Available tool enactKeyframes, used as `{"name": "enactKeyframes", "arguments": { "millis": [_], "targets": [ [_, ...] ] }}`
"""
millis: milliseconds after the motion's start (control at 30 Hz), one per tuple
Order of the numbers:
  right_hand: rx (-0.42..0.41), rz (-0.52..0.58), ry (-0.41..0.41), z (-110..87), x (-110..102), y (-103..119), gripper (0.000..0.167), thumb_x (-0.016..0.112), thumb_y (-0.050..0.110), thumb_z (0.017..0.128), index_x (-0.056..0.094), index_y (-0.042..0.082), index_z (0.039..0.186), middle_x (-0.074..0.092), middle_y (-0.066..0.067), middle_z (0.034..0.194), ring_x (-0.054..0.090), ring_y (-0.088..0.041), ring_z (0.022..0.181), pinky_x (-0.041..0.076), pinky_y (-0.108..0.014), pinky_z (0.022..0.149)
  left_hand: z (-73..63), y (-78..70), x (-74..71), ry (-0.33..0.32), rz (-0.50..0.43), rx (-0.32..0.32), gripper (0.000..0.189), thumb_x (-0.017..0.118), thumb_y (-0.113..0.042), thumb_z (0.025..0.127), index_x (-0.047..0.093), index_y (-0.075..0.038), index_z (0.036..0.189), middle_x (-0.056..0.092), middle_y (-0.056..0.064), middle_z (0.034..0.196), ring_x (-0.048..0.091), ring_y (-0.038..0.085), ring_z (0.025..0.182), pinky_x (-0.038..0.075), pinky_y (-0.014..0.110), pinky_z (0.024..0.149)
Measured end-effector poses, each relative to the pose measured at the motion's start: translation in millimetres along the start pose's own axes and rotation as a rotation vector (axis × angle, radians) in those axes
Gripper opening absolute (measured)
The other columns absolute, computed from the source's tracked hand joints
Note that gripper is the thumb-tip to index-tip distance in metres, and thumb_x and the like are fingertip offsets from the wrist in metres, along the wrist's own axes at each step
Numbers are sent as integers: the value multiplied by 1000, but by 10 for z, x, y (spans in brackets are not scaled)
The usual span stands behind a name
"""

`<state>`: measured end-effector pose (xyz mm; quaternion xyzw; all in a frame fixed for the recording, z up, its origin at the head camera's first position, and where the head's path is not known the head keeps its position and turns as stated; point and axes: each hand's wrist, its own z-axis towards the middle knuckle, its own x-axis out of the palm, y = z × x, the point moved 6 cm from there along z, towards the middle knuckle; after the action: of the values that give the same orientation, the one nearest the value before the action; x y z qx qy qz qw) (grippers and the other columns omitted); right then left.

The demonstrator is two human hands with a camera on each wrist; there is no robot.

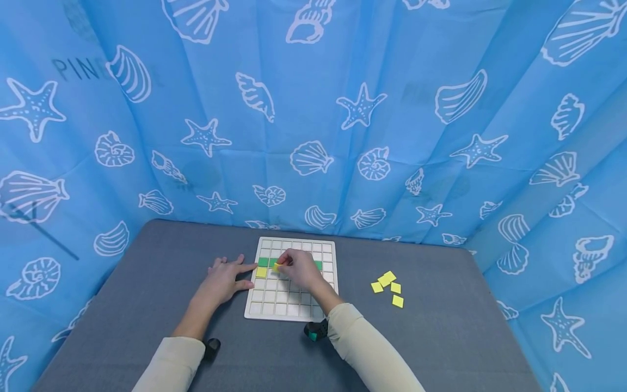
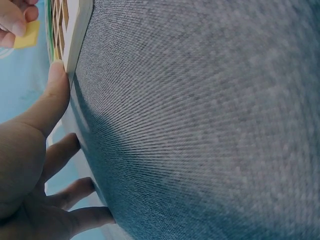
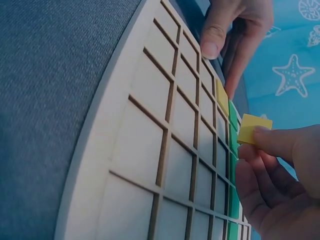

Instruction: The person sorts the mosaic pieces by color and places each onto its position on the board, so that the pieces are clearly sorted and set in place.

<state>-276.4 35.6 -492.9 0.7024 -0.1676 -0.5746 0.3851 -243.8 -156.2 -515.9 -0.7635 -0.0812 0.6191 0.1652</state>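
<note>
A pale grid board (image 1: 268,296) with square recesses lies on the table. My right hand (image 1: 300,269) is over its middle, pinching a yellow square tile (image 3: 253,128) between thumb and fingers, tilted and raised off the grid. Below it runs a row of green tiles (image 1: 263,262), partly hidden by that hand. One yellow tile (image 1: 262,272) sits in the leftmost column, just in front of the green row. At the board's left edge, my left hand (image 1: 220,282) touches the rim with thumb (image 2: 57,82) and index finger, its other fingers spread on the table.
Several loose yellow tiles (image 1: 387,279) lie on the grey cloth table (image 1: 441,326) to the right of the board, two of them overlapping. A blue curtain (image 1: 362,147) with shell and starfish prints hangs behind and at both sides. Dark wrist devices (image 1: 315,330) sit at both cuffs.
</note>
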Motion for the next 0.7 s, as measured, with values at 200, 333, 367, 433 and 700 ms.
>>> {"name": "enactKeyframes", "arguments": {
  "millis": [200,333,367,433,700],
  "targets": [
    [5,-10,12,14,71,35,6,72,13,94,74,12,100,71,2,88,60,-7,78,50,-23,71,-2,-1,7,5,-2,-2,60,73,-42,91,56,-28,148,40,20,161,29,61,146,30,80,108],
    [7,-40,13,29,107,31,7,73,14,94,74,12,101,71,3,89,60,-6,78,50,-23,71,5,-4,14,7,2,-1,60,72,-42,92,56,-29,147,40,20,161,29,60,146,30,80,108],
    [9,-53,13,34,114,28,7,73,15,94,74,13,101,71,3,89,60,-6,78,50,-23,71,7,-4,14,6,3,0,60,72,-42,92,56,-29,147,40,20,161,30,60,146,30,80,108],
    [15,-75,17,46,131,12,7,73,16,94,74,14,100,71,4,90,59,-5,77,50,-22,71,8,-7,10,3,2,2,60,73,-42,91,57,-29,147,40,19,161,30,60,146,30,80,108],
    [5,-172,13,61,173,10,5,74,18,93,76,17,98,68,6,91,58,-4,78,49,-22,70,4,-11,6,15,2,-1,60,73,-41,91,56,-29,147,40,19,161,29,61,146,30,80,108]
  ]
}}
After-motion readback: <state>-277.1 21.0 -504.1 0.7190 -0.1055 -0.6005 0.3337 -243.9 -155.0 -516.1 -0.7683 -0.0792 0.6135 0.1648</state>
